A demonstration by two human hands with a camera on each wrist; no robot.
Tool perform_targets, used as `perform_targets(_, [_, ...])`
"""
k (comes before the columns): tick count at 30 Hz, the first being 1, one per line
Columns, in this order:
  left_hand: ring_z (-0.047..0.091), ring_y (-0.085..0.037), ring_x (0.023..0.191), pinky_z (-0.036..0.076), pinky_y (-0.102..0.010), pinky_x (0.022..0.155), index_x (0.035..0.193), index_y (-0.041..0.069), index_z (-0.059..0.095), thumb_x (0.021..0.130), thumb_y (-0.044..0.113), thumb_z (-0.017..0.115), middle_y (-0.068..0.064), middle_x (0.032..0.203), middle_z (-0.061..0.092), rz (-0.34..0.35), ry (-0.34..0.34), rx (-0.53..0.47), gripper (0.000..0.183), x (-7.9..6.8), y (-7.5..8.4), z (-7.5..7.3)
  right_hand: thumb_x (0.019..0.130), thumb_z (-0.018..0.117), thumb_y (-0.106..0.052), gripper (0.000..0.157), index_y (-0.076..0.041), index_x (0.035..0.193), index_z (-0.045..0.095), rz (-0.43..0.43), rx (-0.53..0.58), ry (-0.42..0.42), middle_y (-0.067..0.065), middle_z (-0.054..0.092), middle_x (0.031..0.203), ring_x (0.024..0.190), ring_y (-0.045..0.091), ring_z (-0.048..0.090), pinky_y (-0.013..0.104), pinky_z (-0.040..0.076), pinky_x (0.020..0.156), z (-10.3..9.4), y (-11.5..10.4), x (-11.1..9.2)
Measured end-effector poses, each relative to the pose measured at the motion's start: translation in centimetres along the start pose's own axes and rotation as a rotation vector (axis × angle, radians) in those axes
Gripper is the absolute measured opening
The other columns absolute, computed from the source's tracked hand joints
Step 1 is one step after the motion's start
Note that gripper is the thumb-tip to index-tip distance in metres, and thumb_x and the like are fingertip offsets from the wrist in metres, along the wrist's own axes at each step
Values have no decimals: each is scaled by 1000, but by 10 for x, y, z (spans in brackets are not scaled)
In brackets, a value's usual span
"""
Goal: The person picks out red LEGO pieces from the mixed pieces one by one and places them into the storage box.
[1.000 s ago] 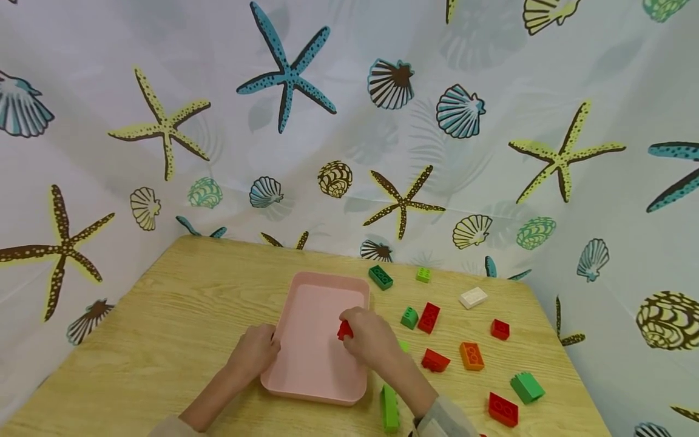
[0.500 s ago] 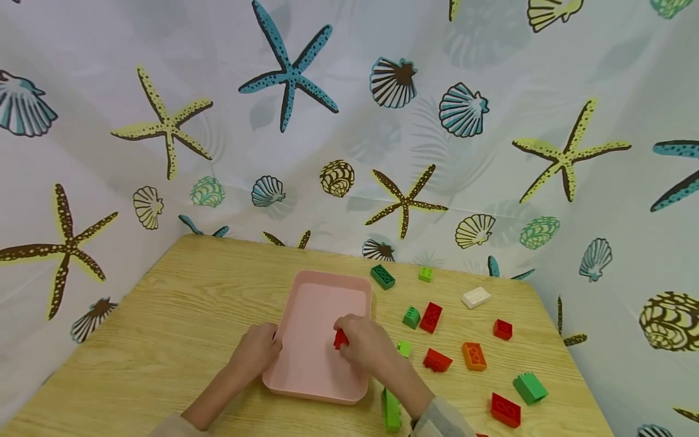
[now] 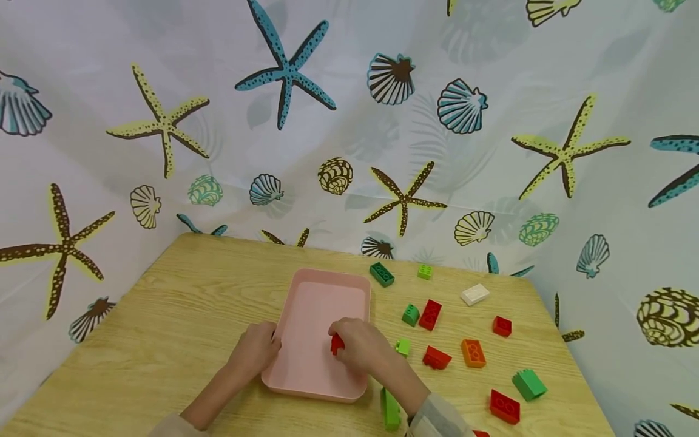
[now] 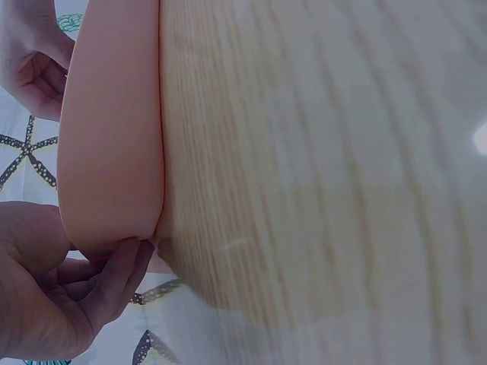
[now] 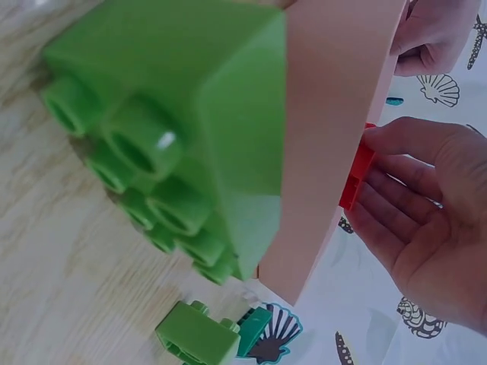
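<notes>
A shallow pink tray (image 3: 323, 303) lies on the wooden table. At its left side my left hand (image 3: 253, 352) grips the wall; in the left wrist view the fingers (image 4: 125, 274) curl around the tray's edge. Inside the tray's right half, my right hand (image 3: 360, 346) pinches a red toy building brick (image 3: 336, 344) between thumb and fingers. That brick (image 5: 358, 171) shows just past the tray's wall in the right wrist view. Whether it touches the tray floor cannot be told. A long light green brick (image 3: 390, 409) lies beside the right forearm.
Several loose bricks spread over the table's right side, among them a red one (image 3: 430, 314), an orange one (image 3: 472, 353), a white one (image 3: 475, 294) and a green one (image 3: 528, 385). A patterned curtain (image 3: 349, 139) encloses the table's back and sides.
My right hand has moved slightly left and lower within the tray, carrying the red brick. The left hand keeps its hold on the tray wall.
</notes>
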State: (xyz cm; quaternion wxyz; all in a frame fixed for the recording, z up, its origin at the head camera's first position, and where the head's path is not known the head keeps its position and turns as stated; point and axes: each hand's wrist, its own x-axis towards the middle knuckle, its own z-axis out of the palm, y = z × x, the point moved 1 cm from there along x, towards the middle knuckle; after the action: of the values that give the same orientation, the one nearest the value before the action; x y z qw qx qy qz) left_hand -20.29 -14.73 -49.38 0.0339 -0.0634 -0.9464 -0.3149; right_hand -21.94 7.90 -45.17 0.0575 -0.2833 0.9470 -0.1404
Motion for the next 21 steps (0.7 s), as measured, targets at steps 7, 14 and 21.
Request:
perform_targets(7, [46,-13,51,38,-27,46,67,8,50,91,-3,59,-2,59,46,11,1,-5,27,0,1,0,85,77,-13,25,-10,109,70,-6,-14,-4,-1,65,94,78,12,53,24,48,71,4,1,0])
perform_targets(14, [47,-13,52,39,-28,47,68,7,51,91,-3,59,-2,60,47,16,6,1,26,2,3,-1,86,77,-12,26,-10,111,70,-5,-13,-19,-1,64,95,79,13,53,25,48,70,5,2,1])
perform_targets(21, [46,-13,52,39,-28,47,66,8,49,90,-2,59,-1,59,45,15,12,9,28,0,2,0,86,76,-12,27,-10,112,70,6,3,-41,-1,65,96,80,12,53,24,48,71,9,2,2])
